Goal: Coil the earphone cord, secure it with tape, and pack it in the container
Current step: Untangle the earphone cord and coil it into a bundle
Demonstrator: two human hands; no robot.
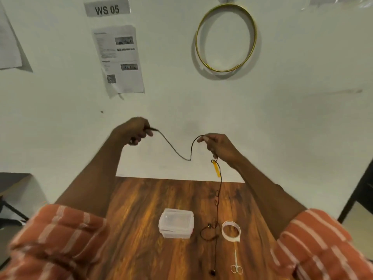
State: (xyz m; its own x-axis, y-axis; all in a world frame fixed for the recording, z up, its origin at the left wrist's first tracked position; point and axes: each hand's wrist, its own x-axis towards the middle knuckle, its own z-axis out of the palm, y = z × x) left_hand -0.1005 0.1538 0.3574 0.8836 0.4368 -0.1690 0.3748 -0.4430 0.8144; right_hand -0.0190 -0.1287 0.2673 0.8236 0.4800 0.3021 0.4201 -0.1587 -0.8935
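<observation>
Nearest the camera, two orange striped sleeves (60,235) frame a wooden worktop (141,209), whose near half between them is mostly bare. One small pair of scissors (236,264) lies closest, and one dark earbud (213,272) rests just left of it. Farther in sit one roll of white tape (231,230) and one clear lidded container (176,222), lid on, well apart from the worktop's far edge. Between container and tape, the earphone cord (177,153) loops on the wood near a second earbud, then rises off the surface. The strip of wood beyond these items, up to the far edge against the wall (282,118), is open.

Above that edge both hands are raised. The right hand (219,146) pinches the cord between fingertips, with one yellow tag (216,168) dangling below it. The left hand (134,130) is closed in a fist around the cord's plug end. The cord sags slack between them.

On the wall hang one gold hoop (226,37), one printed sheet (119,59) and one "WS 05" sign (107,9).
</observation>
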